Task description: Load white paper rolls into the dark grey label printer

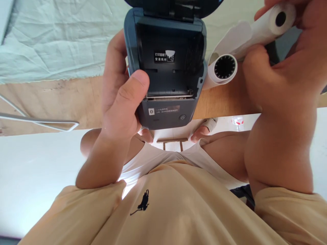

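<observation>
My left hand [122, 92] is closed round the left side of a dark blue portable label printer [167, 112], its thumb over the edge of the paper bay. The printer's lid [173, 7] stands raised at the top of the view, and the bay [163, 41] holds only a small printed sticker on its floor. At the upper right my right hand [283, 64] grips a white paper roll [263, 27] between thumb and fingers. A second white roll [211, 76] with a black notched core lies close to the printer's right side. Loose paper [236, 35] shows between the two rolls.
A pale green cloth [63, 37] covers the far part of a wooden table [51, 98]. A white cable [38, 119] hangs over its front edge at left. Below are my legs, a wooden stool bar [172, 140] and a plastic bottle [238, 120] on the floor.
</observation>
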A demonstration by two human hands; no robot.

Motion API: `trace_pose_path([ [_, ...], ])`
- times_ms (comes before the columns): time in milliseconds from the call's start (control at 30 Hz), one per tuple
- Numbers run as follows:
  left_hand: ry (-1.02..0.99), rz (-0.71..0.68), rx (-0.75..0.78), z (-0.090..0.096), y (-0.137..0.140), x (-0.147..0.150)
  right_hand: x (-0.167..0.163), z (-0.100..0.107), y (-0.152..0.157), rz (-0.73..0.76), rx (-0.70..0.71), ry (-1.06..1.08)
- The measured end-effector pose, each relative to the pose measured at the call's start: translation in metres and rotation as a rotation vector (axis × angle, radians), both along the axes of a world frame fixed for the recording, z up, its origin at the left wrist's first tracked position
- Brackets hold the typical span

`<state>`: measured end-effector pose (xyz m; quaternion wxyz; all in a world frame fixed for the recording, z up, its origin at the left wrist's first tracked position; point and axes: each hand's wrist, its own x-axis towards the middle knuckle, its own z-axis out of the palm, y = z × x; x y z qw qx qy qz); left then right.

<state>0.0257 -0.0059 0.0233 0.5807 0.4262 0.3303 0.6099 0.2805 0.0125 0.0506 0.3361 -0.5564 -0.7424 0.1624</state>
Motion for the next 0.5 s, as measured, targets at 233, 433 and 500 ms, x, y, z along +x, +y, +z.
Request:
trace_pose_path([
  [233,-0.051,-0.022,-0.027,-0.004,-0.007,-0.002,0.002,0.001,0.004,0.077,0.015,-0.285],
  [433,0.05,-0.128,-0.179,0.016,-0.025,-0.009,0.003,-0.004,0.007,0.071,0.079,-0.223],
  [500,0.068,-0.073,-0.279,0.018,-0.026,-0.007,0.004,-0.005,0.008,0.07,0.046,-0.217],
])
